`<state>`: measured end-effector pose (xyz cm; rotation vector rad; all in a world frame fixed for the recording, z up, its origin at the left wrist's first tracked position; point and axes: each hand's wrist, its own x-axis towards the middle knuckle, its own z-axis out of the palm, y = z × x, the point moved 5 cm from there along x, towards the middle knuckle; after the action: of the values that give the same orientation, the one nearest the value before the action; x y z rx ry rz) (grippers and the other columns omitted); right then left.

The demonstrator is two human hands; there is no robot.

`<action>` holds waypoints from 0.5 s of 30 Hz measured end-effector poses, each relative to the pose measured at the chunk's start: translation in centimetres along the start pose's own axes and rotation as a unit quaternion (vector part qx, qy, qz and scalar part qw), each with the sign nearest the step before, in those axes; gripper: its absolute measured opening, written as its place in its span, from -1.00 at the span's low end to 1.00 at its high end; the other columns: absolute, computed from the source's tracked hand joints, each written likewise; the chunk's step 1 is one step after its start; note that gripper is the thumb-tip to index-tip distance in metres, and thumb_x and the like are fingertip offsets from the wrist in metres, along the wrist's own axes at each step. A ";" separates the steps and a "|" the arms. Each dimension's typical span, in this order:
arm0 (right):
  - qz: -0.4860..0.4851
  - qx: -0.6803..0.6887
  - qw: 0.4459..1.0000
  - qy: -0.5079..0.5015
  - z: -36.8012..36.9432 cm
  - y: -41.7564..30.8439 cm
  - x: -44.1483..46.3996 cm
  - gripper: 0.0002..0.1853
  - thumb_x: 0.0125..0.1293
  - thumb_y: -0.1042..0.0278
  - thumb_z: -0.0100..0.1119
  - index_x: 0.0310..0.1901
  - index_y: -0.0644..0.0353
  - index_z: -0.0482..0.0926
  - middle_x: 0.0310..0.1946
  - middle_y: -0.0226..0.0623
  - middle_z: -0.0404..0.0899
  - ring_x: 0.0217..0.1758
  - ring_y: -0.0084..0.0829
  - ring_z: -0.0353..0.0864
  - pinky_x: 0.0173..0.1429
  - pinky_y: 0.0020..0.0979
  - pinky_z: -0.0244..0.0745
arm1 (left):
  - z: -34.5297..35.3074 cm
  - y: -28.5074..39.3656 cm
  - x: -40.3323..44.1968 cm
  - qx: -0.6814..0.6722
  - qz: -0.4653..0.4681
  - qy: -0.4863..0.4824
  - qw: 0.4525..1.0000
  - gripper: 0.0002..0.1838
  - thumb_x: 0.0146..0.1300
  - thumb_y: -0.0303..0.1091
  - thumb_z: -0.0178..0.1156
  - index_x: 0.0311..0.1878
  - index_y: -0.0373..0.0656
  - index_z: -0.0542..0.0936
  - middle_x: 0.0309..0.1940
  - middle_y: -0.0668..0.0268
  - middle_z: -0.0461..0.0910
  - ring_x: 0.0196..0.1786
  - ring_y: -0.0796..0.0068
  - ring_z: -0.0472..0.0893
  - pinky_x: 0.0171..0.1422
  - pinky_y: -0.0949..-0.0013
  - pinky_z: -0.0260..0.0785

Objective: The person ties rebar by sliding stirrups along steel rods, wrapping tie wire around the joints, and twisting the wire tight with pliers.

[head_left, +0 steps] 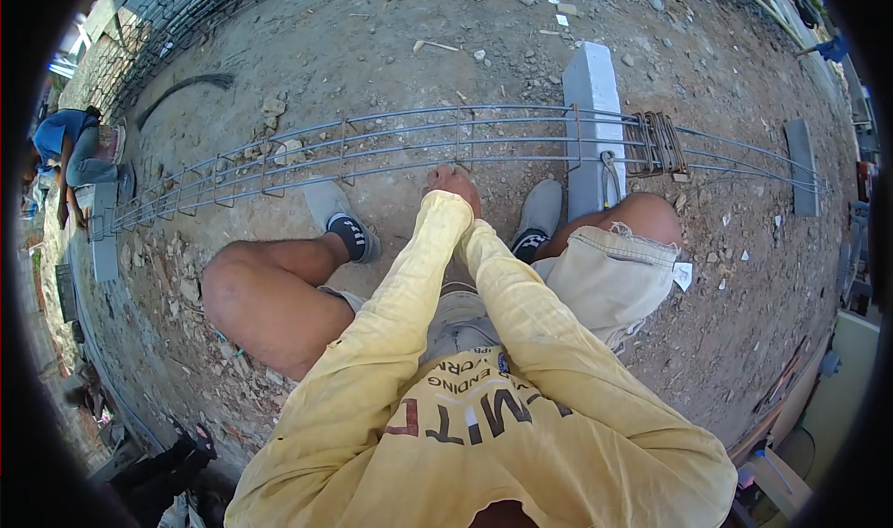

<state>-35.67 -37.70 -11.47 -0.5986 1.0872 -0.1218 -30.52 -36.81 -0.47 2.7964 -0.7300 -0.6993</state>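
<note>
A long cage of steel reinforcing bars (521, 140) with rectangular stirrups (343, 142) runs across in front of me. My left hand (445, 180) and my right hand (471, 196) are pressed close together at the nearest bar, beside a stirrup. Their fingers look curled in at that bar; whatever they pinch is too small or hidden to make out. To the right, a pair of pincers (609, 178) lies on the grey block (592, 81) under the cage. Several stirrups (662, 145) are bunched together just past that block.
Another block (800, 167) lies near the bars' right end, and one more (105, 249) supports the left end. A person in blue (70, 147) crouches there. Rubble and stones (273, 106) dot the dirt ground. Wire mesh (186, 21) stands at upper left.
</note>
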 end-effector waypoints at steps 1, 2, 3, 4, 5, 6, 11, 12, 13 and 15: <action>-0.019 -0.037 0.999 0.002 0.2 0.0 -0.4 -0.78 0.35 0.13 0.13 -0.20 0.10 0.56 -0.46 -0.32 0.60 -0.55 -0.44 0.53 -0.56 -0.37 0.37 | -2.1 0.4 -0.6 -0.031 -0.025 0.008 0.999 -0.67 0.28 -0.17 0.08 -0.05 -0.18 0.64 0.02 0.08 0.56 0.20 -0.06 0.44 0.26 0.09 0.36; -0.037 -0.073 0.997 0.003 0.1 -0.1 -0.7 -0.79 0.34 0.13 0.12 -0.21 0.10 0.56 -0.47 -0.33 0.59 -0.56 -0.45 0.52 -0.57 -0.37 0.36 | -3.4 0.6 -1.1 -0.063 -0.048 0.015 0.997 -0.66 0.29 -0.16 0.08 -0.07 -0.19 0.65 0.01 0.08 0.58 0.18 -0.05 0.47 0.26 0.09 0.36; -0.047 -0.104 0.993 0.000 0.1 -0.3 -1.1 -0.79 0.34 0.14 0.12 -0.21 0.09 0.56 -0.48 -0.34 0.58 -0.57 -0.46 0.51 -0.58 -0.38 0.35 | -3.5 0.3 -0.6 -0.088 -0.041 0.007 0.995 -0.62 0.29 -0.10 0.08 -0.10 -0.21 0.66 -0.04 0.08 0.62 0.14 -0.05 0.51 0.24 0.09 0.36; -0.041 -0.113 0.993 -0.006 0.3 -0.5 -1.8 -0.80 0.34 0.14 0.11 -0.21 0.09 0.56 -0.49 -0.35 0.58 -0.58 -0.47 0.50 -0.59 -0.38 0.33 | -3.6 -0.6 0.6 -0.113 -0.032 -0.002 0.993 -0.58 0.29 -0.05 0.08 -0.13 -0.24 0.67 -0.09 0.07 0.65 0.11 -0.05 0.54 0.22 0.09 0.37; -0.028 -0.118 0.992 -0.016 0.3 -1.0 -2.4 -0.80 0.34 0.15 0.11 -0.21 0.08 0.56 -0.50 -0.36 0.57 -0.59 -0.48 0.48 -0.61 -0.39 0.32 | -3.4 -1.4 1.3 -0.137 -0.022 -0.011 0.990 -0.53 0.29 0.01 0.08 -0.17 -0.27 0.69 -0.15 0.07 0.68 0.07 -0.05 0.58 0.19 0.09 0.37; -0.008 -0.116 0.993 -0.027 0.4 -1.5 -3.4 -0.81 0.34 0.15 0.11 -0.21 0.08 0.56 -0.51 -0.37 0.57 -0.60 -0.49 0.47 -0.62 -0.39 0.30 | -3.1 -2.2 1.5 -0.181 -0.031 0.018 0.983 -0.53 0.28 0.01 0.10 -0.16 -0.27 0.68 -0.17 0.06 0.69 0.02 -0.02 0.60 0.16 0.10 0.38; -0.004 -0.126 0.987 -0.096 0.6 -3.2 -6.1 -0.80 0.35 0.14 0.14 -0.34 0.05 0.56 -0.57 -0.50 0.50 -0.63 -0.63 0.41 -0.64 -0.49 0.22 | -0.6 -4.8 1.6 -0.428 -0.173 -0.035 0.887 -0.50 0.23 0.07 0.24 -0.24 -0.29 0.67 -0.33 0.13 0.68 -0.39 0.26 0.62 -0.27 0.19 0.42; -0.019 -0.143 0.985 -0.094 0.6 -3.4 -6.3 -0.80 0.35 0.15 0.13 -0.34 0.06 0.56 -0.57 -0.49 0.51 -0.63 -0.63 0.40 -0.64 -0.49 0.23 | -0.8 -4.5 0.9 -0.456 -0.224 -0.079 0.858 -0.51 0.22 0.08 0.25 -0.26 -0.28 0.67 -0.35 0.16 0.67 -0.45 0.31 0.60 -0.36 0.20 0.41; -0.035 -0.160 0.982 -0.090 0.7 -3.6 -6.8 -0.80 0.36 0.17 0.13 -0.34 0.08 0.57 -0.56 -0.48 0.52 -0.63 -0.63 0.40 -0.64 -0.50 0.23 | 2.1 -5.8 2.4 -0.503 -0.238 -0.089 0.826 -0.57 0.20 0.07 0.30 -0.34 -0.19 0.64 -0.44 0.27 0.61 -0.58 0.37 0.53 -0.55 0.22 0.31; -0.081 -0.209 0.971 -0.078 0.1 -4.0 -7.0 -0.79 0.36 0.17 0.15 -0.30 0.12 0.59 -0.54 -0.46 0.54 -0.65 -0.62 0.40 -0.62 -0.50 0.25 | 6.2 -7.2 4.0 -0.611 -0.259 -0.150 0.733 -0.63 0.18 0.06 0.34 -0.35 -0.08 0.60 -0.51 0.39 0.50 -0.59 0.40 0.48 -0.59 0.23 0.30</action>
<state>-38.16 -38.38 -3.79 -1.0591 0.9131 0.0162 -27.42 -32.86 -9.42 1.5801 0.4624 -1.1512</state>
